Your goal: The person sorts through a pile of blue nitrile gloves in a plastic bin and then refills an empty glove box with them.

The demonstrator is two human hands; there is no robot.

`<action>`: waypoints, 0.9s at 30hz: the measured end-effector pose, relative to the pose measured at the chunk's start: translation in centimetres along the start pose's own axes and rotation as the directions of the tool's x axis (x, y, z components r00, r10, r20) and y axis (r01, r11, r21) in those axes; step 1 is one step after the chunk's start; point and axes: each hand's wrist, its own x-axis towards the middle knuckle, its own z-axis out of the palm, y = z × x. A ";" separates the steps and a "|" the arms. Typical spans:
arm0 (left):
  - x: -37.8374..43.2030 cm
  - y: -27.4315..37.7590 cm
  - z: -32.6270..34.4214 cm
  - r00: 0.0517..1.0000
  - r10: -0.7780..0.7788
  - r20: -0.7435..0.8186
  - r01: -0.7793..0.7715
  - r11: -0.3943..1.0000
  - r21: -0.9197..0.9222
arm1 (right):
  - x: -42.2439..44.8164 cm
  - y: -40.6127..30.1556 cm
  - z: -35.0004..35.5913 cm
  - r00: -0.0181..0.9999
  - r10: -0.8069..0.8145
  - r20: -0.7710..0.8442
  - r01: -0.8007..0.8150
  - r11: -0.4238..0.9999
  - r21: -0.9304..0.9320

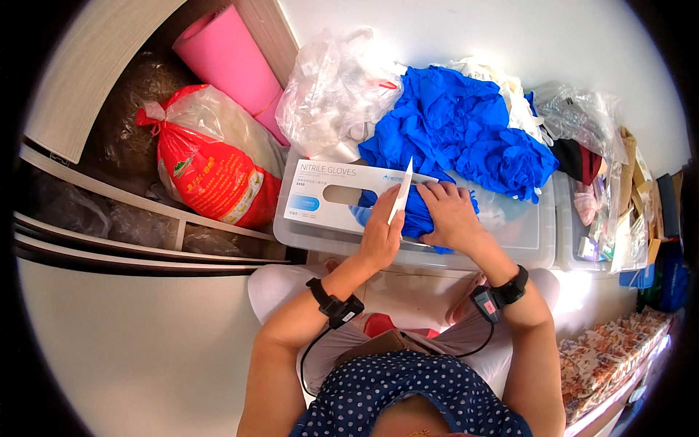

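Note:
A white cardboard box of nitrile gloves point(338, 180) lies flat on the lid of a clear plastic storage bin point(513, 240), its oval slot facing up and its right end open. My left hand point(385, 229) grips a raised white flap point(404, 191) at that end. My right hand point(450, 216) lies with spread fingers on bunched blue gloves point(418, 218) at the opening; whether it grips them cannot be told. More blue gloves show inside through the slot. Behind the box, a large loose heap of blue gloves point(442, 114) rests on the bin.
Crumpled clear plastic bags point(338, 93) stand behind the box, against the wall. To the left are a red and clear bag point(213, 169) and a rolled pink mat point(235, 60) in an open cabinet. A second bin point(568, 246) with mixed items stands at the right.

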 end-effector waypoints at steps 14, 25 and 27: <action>0.4 -0.1 0.3 0.993 0.118 0.018 -0.120 0.990 0.081 | 1.8 0.3 2.3 0.986 -0.151 -0.067 0.155 0.986 0.068; 0.2 0.0 0.2 0.993 0.119 0.004 -0.119 0.984 0.131 | -0.1 0.9 -1.2 0.990 0.081 0.115 -0.092 0.992 0.088; 0.3 -0.1 0.3 0.992 0.128 0.011 -0.128 0.983 0.134 | 0.3 1.5 -0.9 0.994 0.032 0.108 -0.047 0.988 0.147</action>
